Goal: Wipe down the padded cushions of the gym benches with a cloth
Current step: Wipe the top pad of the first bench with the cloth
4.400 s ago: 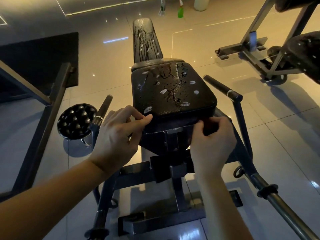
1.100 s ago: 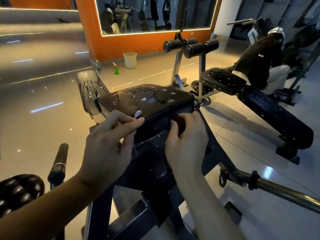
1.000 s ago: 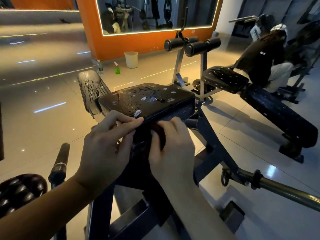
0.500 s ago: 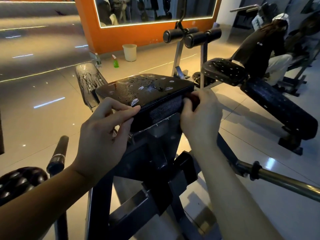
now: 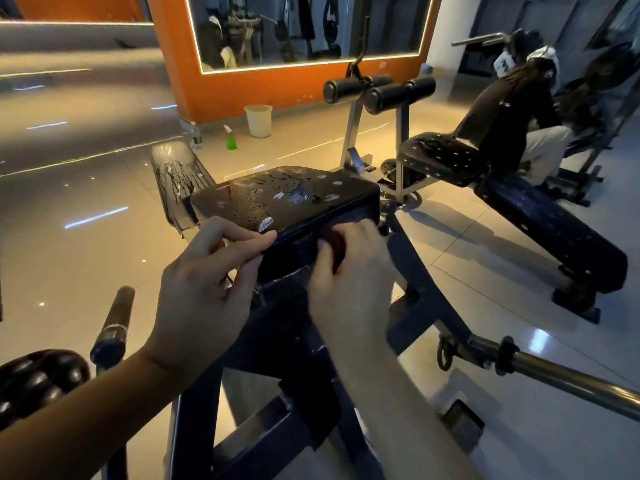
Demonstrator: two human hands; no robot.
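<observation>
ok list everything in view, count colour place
black padded seat cushion: one, black, foam-spotted, centre
black padded back cushion: one, black, wet, behind it, left
dark red cloth: one, dark red, on seat cushion's front side
green spray bottle: one, green, far back
pale plastic bucket: one, cream, beside the bottle
black foam rollers: two, black, behind the seat cushion
second bench's black cushions: two, black, right
seated person: one, dark top, far right
steel bar: one, silver, lower right
left hand: one, grips seat cushion's near left corner
right hand: one, holds the cloth
</observation>
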